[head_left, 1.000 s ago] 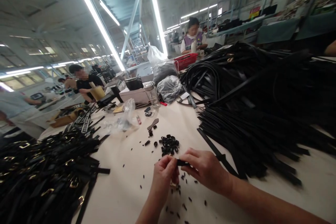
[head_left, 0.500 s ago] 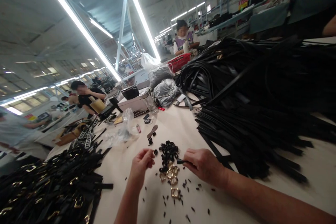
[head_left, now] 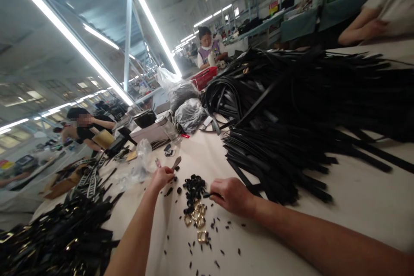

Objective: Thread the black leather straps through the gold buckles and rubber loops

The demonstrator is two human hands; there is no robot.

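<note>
My left hand [head_left: 163, 177] has its fingers closed over the near end of a small brown tool [head_left: 176, 163] with a flat, widened tip. My right hand [head_left: 231, 196] grips a black strap [head_left: 209, 195], with its end sticking out to the left; the rest is hidden in the fist. Between the hands lies a pile of small black loops [head_left: 194, 186]. Just in front of the pile are several gold buckles [head_left: 199, 215]. Tiny dark pieces [head_left: 222, 252] are scattered over the near tabletop [head_left: 258, 246].
A big heap of black straps [head_left: 274, 151] fills the right side. Straps with gold buckles [head_left: 58, 237] are piled at the left. Farther back stand a glass jar [head_left: 168, 128], grey plastic bags [head_left: 189, 114] and a red basket [head_left: 203, 78]. Other people sit at nearby tables.
My left hand has moved forward and left, from beside the loops to the brown tool. My right hand still holds the strap near the pile. The view has turned slightly right.
</note>
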